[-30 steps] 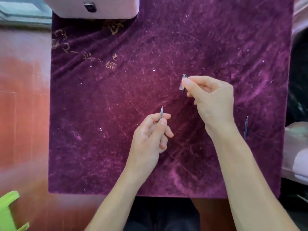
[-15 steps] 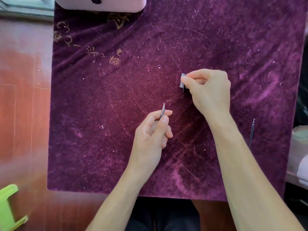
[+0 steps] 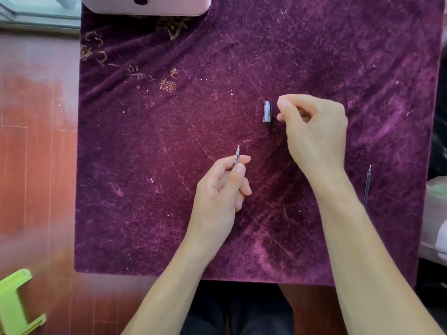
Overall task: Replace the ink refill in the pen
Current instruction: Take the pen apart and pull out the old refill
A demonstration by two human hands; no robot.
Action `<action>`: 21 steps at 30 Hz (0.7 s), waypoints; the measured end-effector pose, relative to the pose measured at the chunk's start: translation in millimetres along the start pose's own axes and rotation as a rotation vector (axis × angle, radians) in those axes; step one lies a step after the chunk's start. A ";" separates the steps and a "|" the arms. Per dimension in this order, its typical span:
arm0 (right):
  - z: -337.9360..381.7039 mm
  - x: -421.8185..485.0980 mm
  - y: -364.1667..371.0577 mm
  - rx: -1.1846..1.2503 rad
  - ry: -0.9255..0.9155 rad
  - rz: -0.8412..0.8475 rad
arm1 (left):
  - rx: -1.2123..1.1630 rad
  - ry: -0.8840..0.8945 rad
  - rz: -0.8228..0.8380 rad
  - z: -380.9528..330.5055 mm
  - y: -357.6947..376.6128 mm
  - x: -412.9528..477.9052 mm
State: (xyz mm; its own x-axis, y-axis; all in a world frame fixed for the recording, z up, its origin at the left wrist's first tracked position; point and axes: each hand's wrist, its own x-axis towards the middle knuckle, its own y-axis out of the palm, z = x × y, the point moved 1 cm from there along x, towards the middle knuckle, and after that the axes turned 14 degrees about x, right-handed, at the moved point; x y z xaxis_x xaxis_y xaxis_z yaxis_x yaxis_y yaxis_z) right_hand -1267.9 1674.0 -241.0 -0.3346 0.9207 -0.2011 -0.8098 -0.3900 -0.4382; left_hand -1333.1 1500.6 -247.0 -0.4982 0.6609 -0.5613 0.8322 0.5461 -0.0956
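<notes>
My left hand (image 3: 221, 189) grips the pen (image 3: 236, 157) upright, with its metal tip sticking out above the fingers; the barrel is hidden in the fist. The clear pen cap (image 3: 267, 112) with a dark clip lies on the purple velvet cloth (image 3: 169, 141), just left of my right hand (image 3: 314, 131). That hand hovers beside the cap with fingers loosely curled, holding nothing. A thin ink refill (image 3: 367, 184) lies on the cloth to the right of my right forearm.
A pale pink box (image 3: 154, 4) sits at the cloth's top edge. Reddish wooden floor (image 3: 31, 153) lies to the left, with a green plastic object (image 3: 14, 303) at the bottom left. Pale items (image 3: 435, 213) sit past the cloth's right edge.
My right hand set the cap down on the cloth and let it go, drawing slightly to the right. My left hand keeps holding the pen.
</notes>
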 end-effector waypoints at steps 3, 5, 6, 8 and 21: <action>5.7 -30.1 -12.0 0.177 0.013 0.027 | 0.004 0.005 0.013 -3.7 -1.1 -5.3; 7.2 -56.6 -17.6 0.261 0.076 0.076 | 0.009 0.009 0.031 -5.7 -1.4 -10.9; 5.8 -68.8 -19.1 0.284 0.113 0.101 | 0.012 0.009 0.040 -6.2 -1.6 -13.9; 0.7 -89.1 -20.5 0.326 0.178 0.154 | 0.016 0.010 0.058 -6.1 -1.1 -19.4; -22.2 -119.8 -18.3 0.565 0.354 0.236 | 0.045 0.030 0.138 11.1 7.9 -45.1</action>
State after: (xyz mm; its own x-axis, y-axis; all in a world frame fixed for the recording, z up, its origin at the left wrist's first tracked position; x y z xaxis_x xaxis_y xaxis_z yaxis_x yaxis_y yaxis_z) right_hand -1202.2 1570.4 -228.3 -0.4329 0.7144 -0.5498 -0.8933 -0.4220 0.1550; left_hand -1301.4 1469.4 -231.5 -0.3850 0.7431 -0.5473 0.9029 0.4260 -0.0569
